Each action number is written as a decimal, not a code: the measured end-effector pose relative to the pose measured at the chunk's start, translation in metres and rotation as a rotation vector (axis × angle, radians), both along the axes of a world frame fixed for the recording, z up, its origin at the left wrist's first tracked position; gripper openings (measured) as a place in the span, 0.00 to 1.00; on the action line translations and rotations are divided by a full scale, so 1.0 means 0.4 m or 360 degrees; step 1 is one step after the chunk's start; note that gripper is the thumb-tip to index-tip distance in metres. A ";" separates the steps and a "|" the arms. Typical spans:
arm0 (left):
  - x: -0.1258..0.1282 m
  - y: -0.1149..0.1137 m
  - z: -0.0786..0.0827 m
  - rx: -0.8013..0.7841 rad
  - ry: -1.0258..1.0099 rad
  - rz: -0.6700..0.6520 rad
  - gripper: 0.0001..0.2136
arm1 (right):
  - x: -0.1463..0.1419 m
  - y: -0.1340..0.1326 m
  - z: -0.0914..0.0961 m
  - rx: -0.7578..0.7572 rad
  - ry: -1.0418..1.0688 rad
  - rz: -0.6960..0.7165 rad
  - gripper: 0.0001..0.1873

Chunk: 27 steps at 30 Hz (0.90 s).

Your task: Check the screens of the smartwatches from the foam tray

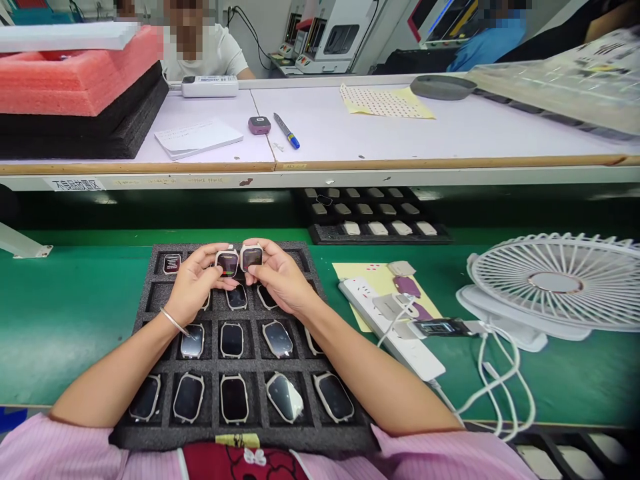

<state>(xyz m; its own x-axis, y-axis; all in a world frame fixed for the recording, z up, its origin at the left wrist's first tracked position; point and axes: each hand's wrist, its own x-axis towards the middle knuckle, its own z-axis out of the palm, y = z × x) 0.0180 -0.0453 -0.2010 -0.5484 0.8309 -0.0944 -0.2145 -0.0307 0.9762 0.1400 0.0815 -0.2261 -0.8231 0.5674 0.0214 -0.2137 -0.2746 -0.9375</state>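
My left hand [196,275] pinches a smartwatch case [227,263] between thumb and fingers, its dark screen towards me with a strip of colour low on it. Close beside it, a second smartwatch case [251,257] is gripped in my right hand [280,275], thumb on its lower edge. Both are held above the far part of a black foam tray [212,393]. Several strapless watch cases, such as this one [234,399], lie in the tray's square pockets. One small watch case [172,264] with a lit screen sits in the far left pocket. My forearms cover some pockets.
On the right, a white power strip [365,300] lies over yellow paper, near a white fan [550,283] and looped cables [515,387]. Another filled tray [377,233] is under the shelf [310,143]. Red and black foam [75,80] is stacked left. People sit beyond.
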 end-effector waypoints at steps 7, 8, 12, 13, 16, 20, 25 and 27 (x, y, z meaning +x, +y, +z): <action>-0.003 0.000 0.000 0.0000 -0.0045 0.0005 0.20 | -0.001 -0.003 0.007 -0.0040 -0.0004 0.0005 0.22; -0.002 -0.001 0.000 0.0005 -0.0049 0.0007 0.21 | -0.001 -0.003 0.007 -0.0046 0.0001 0.0006 0.22; 0.000 -0.003 -0.006 0.0024 -0.0003 0.0011 0.23 | 0.000 -0.002 0.004 -0.0049 0.0035 0.0013 0.24; 0.001 -0.003 -0.008 0.0030 0.0020 0.0012 0.24 | 0.000 -0.003 0.003 -0.0046 0.0044 0.0014 0.25; 0.002 -0.003 -0.011 0.0062 0.0060 0.0020 0.25 | -0.001 -0.005 0.007 -0.0060 0.0065 0.0016 0.26; -0.003 0.001 0.024 0.0124 0.0058 0.0033 0.24 | -0.006 -0.006 0.049 -0.0091 0.0112 0.0004 0.23; -0.017 0.019 0.141 0.0315 0.0233 0.0019 0.24 | -0.027 0.018 0.164 0.0122 0.0276 0.0018 0.17; -0.022 0.030 0.194 0.0423 0.0330 0.0012 0.24 | -0.039 0.033 0.217 0.0251 0.0360 0.0010 0.17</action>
